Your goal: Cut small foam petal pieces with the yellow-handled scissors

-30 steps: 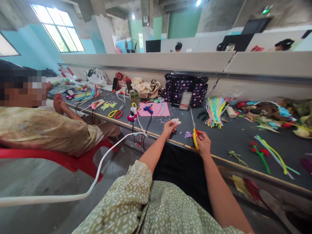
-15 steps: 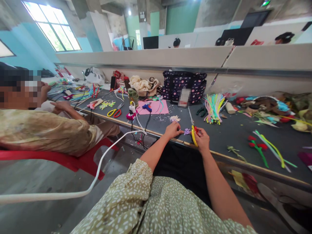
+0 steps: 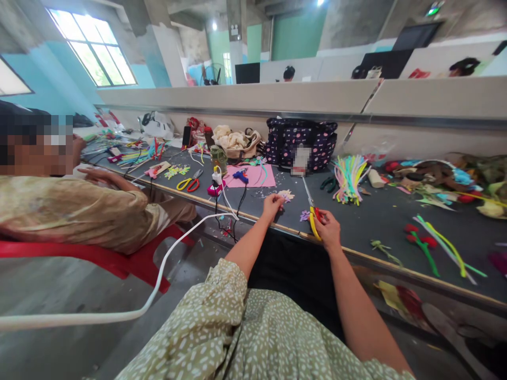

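Note:
My right hand (image 3: 328, 227) grips a pair of scissors (image 3: 314, 215) with red and yellow handles. Their blades point away from me over the dark table. Just left of the handles lies a small pile of purple pieces (image 3: 304, 215). My left hand (image 3: 273, 207) hovers at the table edge with thumb and fingers pinched together; whatever they hold, if anything, is too small to make out. Right by those fingertips sits a heap of cream and lilac pieces (image 3: 287, 196).
A pink sheet (image 3: 259, 174) bears a blue glue gun (image 3: 240, 177). Beyond are a dark patterned bag (image 3: 273, 140), a bundle of pipe cleaners (image 3: 349, 182) and pliers (image 3: 328, 183). A white cable (image 3: 178, 240) crosses at left, near a seated co-worker (image 3: 79, 211).
My left hand has moved left, away from the purple pieces and up to the cream and lilac heap. My right hand stays in place with the scissors.

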Tool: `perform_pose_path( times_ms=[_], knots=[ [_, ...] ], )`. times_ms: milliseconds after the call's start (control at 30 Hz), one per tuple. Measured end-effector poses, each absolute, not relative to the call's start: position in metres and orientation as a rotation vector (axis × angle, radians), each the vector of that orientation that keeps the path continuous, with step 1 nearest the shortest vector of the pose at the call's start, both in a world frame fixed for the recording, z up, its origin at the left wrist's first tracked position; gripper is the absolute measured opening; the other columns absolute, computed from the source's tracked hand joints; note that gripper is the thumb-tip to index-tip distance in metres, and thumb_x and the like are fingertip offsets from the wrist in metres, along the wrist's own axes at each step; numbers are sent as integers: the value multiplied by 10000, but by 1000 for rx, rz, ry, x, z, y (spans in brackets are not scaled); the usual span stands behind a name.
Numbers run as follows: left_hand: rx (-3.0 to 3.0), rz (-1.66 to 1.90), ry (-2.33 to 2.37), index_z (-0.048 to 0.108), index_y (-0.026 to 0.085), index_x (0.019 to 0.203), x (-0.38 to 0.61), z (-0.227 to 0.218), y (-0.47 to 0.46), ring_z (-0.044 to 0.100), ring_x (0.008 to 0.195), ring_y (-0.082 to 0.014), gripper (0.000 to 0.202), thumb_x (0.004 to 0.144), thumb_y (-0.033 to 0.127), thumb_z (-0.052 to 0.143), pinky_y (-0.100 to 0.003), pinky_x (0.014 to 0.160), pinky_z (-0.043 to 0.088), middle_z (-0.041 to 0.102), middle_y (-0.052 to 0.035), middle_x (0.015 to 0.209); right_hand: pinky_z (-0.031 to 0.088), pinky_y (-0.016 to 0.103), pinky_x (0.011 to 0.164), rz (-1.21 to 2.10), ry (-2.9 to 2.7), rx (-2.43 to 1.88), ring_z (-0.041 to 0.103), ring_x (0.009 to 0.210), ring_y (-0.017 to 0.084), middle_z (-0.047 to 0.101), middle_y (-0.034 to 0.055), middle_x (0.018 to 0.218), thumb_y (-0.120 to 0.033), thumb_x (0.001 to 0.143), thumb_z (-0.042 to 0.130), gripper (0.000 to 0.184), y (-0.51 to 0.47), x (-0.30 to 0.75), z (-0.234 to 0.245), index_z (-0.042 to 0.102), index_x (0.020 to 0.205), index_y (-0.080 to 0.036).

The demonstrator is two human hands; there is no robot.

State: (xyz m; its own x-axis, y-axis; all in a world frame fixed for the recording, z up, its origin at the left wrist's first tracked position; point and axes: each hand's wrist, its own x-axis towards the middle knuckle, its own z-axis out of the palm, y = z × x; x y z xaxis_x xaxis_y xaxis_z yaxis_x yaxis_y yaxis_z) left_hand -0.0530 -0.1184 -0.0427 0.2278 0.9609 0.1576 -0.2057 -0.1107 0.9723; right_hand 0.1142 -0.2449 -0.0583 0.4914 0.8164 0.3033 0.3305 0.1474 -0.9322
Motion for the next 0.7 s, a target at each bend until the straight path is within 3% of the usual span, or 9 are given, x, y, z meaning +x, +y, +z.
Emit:
perform_pose_path(
  times_ms=[167,367,700],
  knots=[
    [950,1216,659,604,140,874,-56,-39,-114,575,563,-88,348,610,309,757,-256,609,489,607,4,663,499,356,735,361,-1236,-1564,637,859,228,685,75,949,-613,670,599,580,-252,108,-51,571,1082,-207],
    [669,1216,643,628,123,889,-52,-32,-105,636,686,-113,266,656,188,737,-294,747,509,639,-31,724,474,334,714,116,-1407,-1882,634,838,225,687,21,907,-604,705,564,534,-260,99,-40,559,1134,-287],
    [593,1233,660,638,138,816,-48,-35,-101,516,521,-43,190,649,172,722,-206,597,469,582,25,634,445,308,667,68,-1485,-2032,631,817,225,687,10,902,-630,717,531,531,-258,95,-38,559,1143,-315]
  ],
)
